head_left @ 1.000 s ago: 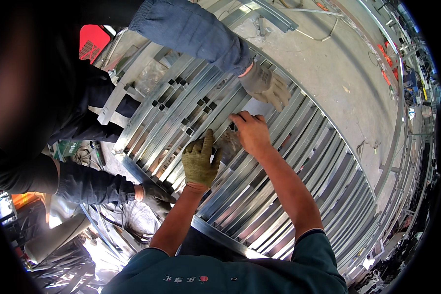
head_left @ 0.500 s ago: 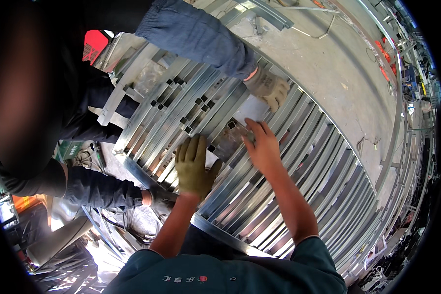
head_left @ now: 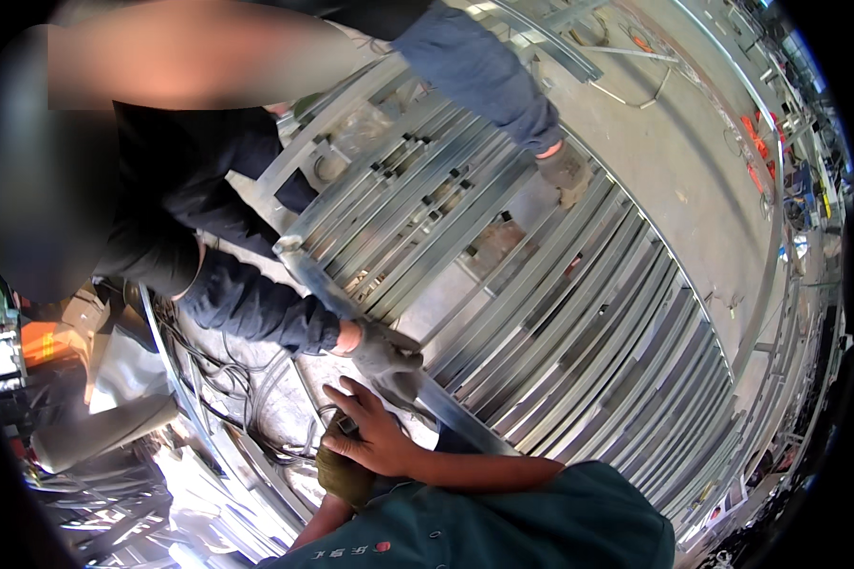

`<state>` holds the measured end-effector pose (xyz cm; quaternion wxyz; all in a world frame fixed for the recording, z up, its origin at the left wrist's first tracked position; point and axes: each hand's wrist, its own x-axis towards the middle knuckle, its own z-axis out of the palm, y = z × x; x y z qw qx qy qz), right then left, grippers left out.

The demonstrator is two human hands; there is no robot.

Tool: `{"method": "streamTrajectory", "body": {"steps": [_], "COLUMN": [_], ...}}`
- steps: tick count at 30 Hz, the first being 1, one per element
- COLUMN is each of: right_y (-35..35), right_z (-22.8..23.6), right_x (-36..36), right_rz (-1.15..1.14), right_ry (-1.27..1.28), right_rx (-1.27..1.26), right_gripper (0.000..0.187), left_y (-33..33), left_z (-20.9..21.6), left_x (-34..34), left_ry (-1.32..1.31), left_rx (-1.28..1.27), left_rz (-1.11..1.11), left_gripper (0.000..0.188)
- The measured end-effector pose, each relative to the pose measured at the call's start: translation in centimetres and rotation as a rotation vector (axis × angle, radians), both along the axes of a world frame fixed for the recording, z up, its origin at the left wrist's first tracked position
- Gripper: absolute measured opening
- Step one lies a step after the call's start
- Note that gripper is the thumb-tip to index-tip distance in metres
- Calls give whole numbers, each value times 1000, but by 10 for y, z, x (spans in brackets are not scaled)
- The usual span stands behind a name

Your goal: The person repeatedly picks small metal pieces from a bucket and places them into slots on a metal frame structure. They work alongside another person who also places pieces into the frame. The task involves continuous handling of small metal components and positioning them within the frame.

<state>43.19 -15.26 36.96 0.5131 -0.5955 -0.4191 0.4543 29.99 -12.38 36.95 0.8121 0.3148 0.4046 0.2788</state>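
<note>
The bare right hand (head_left: 372,438) is held over the olive-gloved left hand (head_left: 344,471), both off the metal frame (head_left: 470,417) and just beside its near rail. The grip of the right hand is made with the forefinger lifted and the thumb lying against the glove; whether anything is clamped there cannot be told, as a small dark patch between the fingers is too unclear to name. The fingers of the left hand are covered, so its grip cannot be told either.

The frame is stretched out beyond the hands, filled with metal bars (head_left: 503,327) laid side by side. Near its left end, short tubes (head_left: 435,216) with dark square ends are seen among them. Most of the frame's length is judged to be already filled; a wide gap is left between two groups of bars, with pale floor (head_left: 436,308) showing through. Whether the bars have been fixed or only laid in cannot be told.

On either side of that gap, a co-worker's hands are placed: one grey-gloved hand (head_left: 389,357) over the near rail, the other grey-gloved hand (head_left: 566,175) at the far side. Loose cables (head_left: 242,389) are scattered to the left.
</note>
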Motion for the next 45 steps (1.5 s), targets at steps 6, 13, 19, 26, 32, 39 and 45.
{"method": "streamTrajectory", "body": {"steps": [6,13,19,26,32,39,45], "right_y": [29,68,177,208,188,191,177], "right_z": [-106,-360,-537,-672,-722,-719,-740], "right_x": [-111,-162,-99,-42,-45,-41,-19], "right_rz": [42,-56,74,900,803,854,860], "right_ry": [293,-505,-1001,-1264,-1389,-1333,-1328], "right_rx": [-265,-439,-549,-946,-757,-756,-663], "right_gripper": [71,39,61,71,64,67,60], "left_y": [37,-35,-39,-32,-41,-44,-27], "left_z": [-47,-311,-317,-348,-358,-359,-354], "left_x": [-109,-285,-324,-375,-380,-373,-362], "left_ry": [815,1123,1265,1294,1359,1380,1359], "left_rx": [285,205,105,107,82,88,85], "left_rz": [183,-85,-375,-232,-277,-285,-349], "left_gripper": [39,40,38,44,44,45,45]}}
